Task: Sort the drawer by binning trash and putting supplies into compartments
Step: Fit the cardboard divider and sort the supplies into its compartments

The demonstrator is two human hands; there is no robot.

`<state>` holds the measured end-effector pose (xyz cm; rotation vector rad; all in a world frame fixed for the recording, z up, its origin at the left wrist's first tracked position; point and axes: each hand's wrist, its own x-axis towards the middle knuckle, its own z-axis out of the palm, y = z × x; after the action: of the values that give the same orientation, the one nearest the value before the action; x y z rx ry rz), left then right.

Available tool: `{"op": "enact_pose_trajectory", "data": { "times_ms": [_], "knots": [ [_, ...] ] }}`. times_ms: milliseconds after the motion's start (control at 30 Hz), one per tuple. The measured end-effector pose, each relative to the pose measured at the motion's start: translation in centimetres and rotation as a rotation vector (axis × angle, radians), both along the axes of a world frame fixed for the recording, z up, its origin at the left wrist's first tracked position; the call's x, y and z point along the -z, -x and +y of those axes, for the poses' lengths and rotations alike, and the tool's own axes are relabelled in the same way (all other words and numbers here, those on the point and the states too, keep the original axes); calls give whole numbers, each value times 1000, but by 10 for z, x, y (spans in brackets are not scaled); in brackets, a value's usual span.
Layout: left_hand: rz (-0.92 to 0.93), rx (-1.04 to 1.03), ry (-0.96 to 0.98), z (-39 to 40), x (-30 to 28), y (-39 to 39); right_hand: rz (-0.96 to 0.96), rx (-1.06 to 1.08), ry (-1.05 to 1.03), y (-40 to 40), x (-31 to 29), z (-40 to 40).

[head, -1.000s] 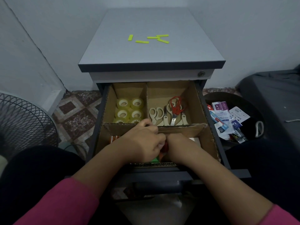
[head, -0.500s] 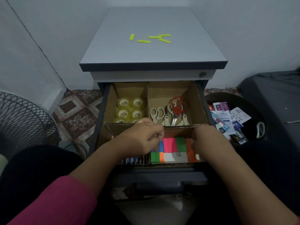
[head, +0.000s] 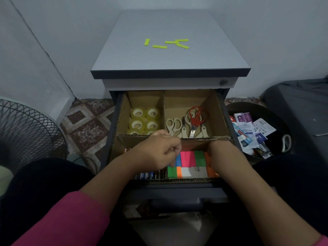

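An open cardboard-divided drawer [head: 220, 110] holds tape rolls [head: 144, 119], scissors [head: 190, 121] and bright sticky notes [head: 190, 158] in the front right compartment, where the fisted left hand [head: 159, 153] and the right hand [head: 221, 155], its grip hidden, hover, beside a bin [head: 276, 114] on patterned tile floor [head: 85, 121].

Both hands in drawer [head: 113, 132]: left hand [head: 156, 153] fisted, right hand [head: 223, 157] at sticky notes [head: 190, 158].

Pink sleeves [head: 58, 221] on 2 bare forearms
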<state>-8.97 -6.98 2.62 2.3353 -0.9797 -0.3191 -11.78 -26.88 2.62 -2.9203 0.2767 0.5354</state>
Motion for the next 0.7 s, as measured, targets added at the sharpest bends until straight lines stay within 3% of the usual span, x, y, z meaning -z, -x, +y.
{"op": "enact_pose_trajectory", "data": {
  "times_ms": [133,267,300,500,700],
  "knots": [
    [13,-17,-30,0,0,-2,3,18,-124,0,-17,-6],
    [-3,20,-66,0,-1,-1,8,169,-691,7,-36,-7],
    [-11,31,-78,-1,-1,-1,14,169,-749,8,-35,-3],
    [-85,48,-121,-3,0,0,-47,-48,-536,2,-5,22],
    [-104,50,-137,-2,2,-2,-25,-134,-444,1,-3,29]
  ]
}}
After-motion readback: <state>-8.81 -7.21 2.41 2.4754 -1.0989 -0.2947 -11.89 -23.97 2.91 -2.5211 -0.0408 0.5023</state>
